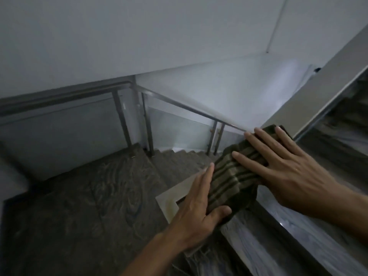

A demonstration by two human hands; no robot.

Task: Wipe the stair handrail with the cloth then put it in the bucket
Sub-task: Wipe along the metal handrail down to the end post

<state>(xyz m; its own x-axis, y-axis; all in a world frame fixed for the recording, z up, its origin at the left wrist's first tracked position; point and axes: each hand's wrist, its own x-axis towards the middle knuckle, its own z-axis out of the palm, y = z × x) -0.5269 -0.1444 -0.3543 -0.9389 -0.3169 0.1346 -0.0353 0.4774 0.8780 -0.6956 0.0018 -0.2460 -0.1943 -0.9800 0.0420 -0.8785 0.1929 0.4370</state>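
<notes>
A striped olive-green cloth (229, 180) is draped over the lower end of the flat metal handrail (326, 84), which rises toward the upper right. My right hand (278, 166) lies flat on top of the cloth with its fingers spread. My left hand (201, 204) holds the cloth's left side, thumb pressed on its lower edge and fingers straight along it. No bucket is in view.
A second metal rail (191, 109) with glass panels and thin posts (148, 124) descends to the left of the cloth. Dark wood-grain landing (83, 206) lies below, with steps going down at centre and marble steps (278, 236) rising at right. White walls behind.
</notes>
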